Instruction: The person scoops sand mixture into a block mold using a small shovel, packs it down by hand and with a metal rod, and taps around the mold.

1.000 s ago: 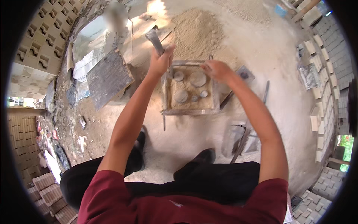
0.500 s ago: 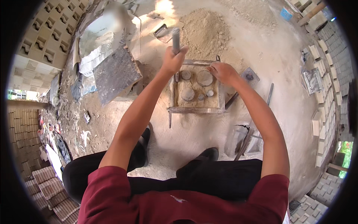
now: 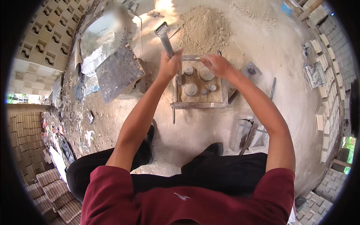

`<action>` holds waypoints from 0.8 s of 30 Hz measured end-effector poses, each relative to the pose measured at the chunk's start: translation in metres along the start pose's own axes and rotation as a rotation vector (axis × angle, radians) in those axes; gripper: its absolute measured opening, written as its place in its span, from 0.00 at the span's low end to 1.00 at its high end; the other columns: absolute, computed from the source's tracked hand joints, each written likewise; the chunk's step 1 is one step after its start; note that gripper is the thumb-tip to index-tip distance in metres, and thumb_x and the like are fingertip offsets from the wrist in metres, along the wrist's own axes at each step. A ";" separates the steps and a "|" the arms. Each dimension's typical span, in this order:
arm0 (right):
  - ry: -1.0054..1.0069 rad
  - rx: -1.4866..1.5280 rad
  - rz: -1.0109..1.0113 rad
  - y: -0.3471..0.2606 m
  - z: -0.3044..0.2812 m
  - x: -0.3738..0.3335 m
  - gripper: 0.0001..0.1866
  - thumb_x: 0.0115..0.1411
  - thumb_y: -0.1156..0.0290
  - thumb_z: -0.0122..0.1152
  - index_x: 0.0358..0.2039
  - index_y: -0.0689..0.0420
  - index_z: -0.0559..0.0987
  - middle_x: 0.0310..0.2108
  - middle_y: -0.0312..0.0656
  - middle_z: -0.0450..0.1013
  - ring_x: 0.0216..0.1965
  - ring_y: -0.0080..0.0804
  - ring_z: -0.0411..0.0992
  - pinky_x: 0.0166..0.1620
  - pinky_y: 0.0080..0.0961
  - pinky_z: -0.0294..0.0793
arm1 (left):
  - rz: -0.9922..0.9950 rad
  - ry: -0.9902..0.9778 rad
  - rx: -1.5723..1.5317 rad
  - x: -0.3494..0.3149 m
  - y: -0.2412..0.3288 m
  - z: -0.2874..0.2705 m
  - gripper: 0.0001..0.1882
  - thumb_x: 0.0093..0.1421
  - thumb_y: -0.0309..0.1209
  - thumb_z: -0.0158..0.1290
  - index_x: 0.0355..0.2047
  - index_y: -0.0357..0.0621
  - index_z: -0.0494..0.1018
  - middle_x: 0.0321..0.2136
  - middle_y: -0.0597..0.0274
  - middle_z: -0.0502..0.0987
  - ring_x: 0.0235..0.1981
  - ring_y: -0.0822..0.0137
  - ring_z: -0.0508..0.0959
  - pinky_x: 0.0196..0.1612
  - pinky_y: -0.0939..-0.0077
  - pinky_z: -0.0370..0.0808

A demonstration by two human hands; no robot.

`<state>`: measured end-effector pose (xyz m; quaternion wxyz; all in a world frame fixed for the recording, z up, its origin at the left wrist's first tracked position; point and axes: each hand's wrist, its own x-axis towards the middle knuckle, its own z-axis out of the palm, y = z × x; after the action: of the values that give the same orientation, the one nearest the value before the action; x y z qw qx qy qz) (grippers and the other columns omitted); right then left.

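Near upper centre, holds a grey bar-shaped tool (image 3: 166,43) in the left hand (image 3: 171,66), fingers wrapped round its lower end, tilted toward the upper left. Just right of that, has the right hand (image 3: 219,66) at the top rail of a square frame (image 3: 202,105), fingers curled together; cannot tell whether pinching anything. Inside the frame, at picture centre: packed sand (image 3: 179,96) with five round discs of differing sizes, the large disc (image 3: 206,74) nearest the right hand. Above the frame, at top centre, a loose sand heap (image 3: 204,29). Left of centre, a dark board (image 3: 120,74), slanted. Right of the frame, a small square plate (image 3: 251,70) and a thin bar (image 3: 273,88) on the ground.
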<state>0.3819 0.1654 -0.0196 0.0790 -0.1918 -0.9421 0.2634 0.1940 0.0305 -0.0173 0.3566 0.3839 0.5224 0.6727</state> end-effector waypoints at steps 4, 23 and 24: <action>0.435 0.404 -0.170 -0.063 -0.001 0.020 0.33 0.64 0.39 0.41 0.37 0.61 0.75 0.31 0.51 0.75 0.37 0.48 0.74 0.42 0.40 0.71 | -0.115 -0.142 0.208 -0.006 0.002 0.007 0.15 0.61 0.35 0.51 0.19 0.42 0.68 0.15 0.71 0.67 0.18 0.77 0.67 0.22 0.77 0.63; 0.839 1.056 0.149 -0.175 0.015 0.053 0.28 0.64 0.62 0.53 0.08 0.47 0.58 0.06 0.27 0.53 0.08 0.17 0.48 0.14 0.23 0.43 | -0.526 0.432 0.300 -0.019 -0.141 -0.056 0.25 0.67 0.46 0.37 0.37 0.34 0.73 0.29 0.52 0.77 0.32 0.60 0.76 0.38 0.66 0.71; 0.872 1.061 0.171 -0.165 0.009 0.040 0.27 0.64 0.64 0.53 0.08 0.47 0.58 0.07 0.26 0.53 0.08 0.16 0.48 0.14 0.22 0.43 | -0.470 0.359 0.217 -0.024 -0.139 -0.028 0.27 0.67 0.47 0.37 0.39 0.32 0.74 0.32 0.46 0.78 0.36 0.54 0.77 0.42 0.63 0.71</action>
<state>0.2903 0.0478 0.0614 0.5127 -0.2893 -0.5494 0.5929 0.1912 0.0249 -0.1612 0.3613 0.1635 0.7202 0.5693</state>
